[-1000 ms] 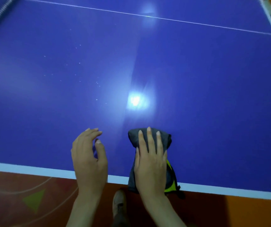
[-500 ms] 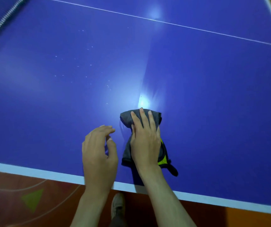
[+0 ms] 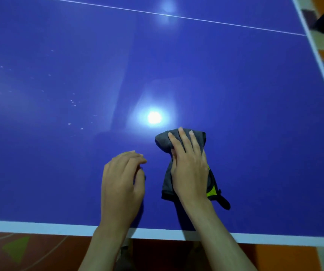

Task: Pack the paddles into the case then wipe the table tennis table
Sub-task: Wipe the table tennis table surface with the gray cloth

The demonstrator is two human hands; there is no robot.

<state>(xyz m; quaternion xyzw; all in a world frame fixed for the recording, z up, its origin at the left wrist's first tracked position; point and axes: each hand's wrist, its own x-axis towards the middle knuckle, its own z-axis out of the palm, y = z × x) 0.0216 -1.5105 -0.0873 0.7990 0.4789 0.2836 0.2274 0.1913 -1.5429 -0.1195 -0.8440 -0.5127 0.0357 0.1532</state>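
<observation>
— So, lying where, the grey cloth (image 3: 180, 145)?

— Lying bunched on the blue table tennis table (image 3: 235, 98), near the white-edged near side, a little right of the middle. Showing a yellow-green patch and a dark tail at the end nearest the edge, trailing toward the right.

— Being held, or just pressed?

— Being pressed flat by the right hand (image 3: 189, 169), palm down on top. Fingers (image 3: 182, 139) lying straight and spread over the far, rounded end of the cloth, not curling round it. Thumb side resting along the cloth's left edge.

— And doing what, the left hand (image 3: 122, 184)?

— Sitting just beside the cloth, to its left, not touching it. Holding nothing; fingers loosely bent, tips pointing down toward the table top. Touching the surface or hovering over it: impossible to tell from here.

— Anything else worth noting on the table?

— Glaring just beyond the cloth, a bright light reflection (image 3: 154, 117). Scattering further left, a patch of small pale specks (image 3: 73, 103). Running across the far part, a thin white line (image 3: 176, 16). Showing beneath the near edge, an orange-red floor (image 3: 39, 255) with a green triangle marking.
</observation>
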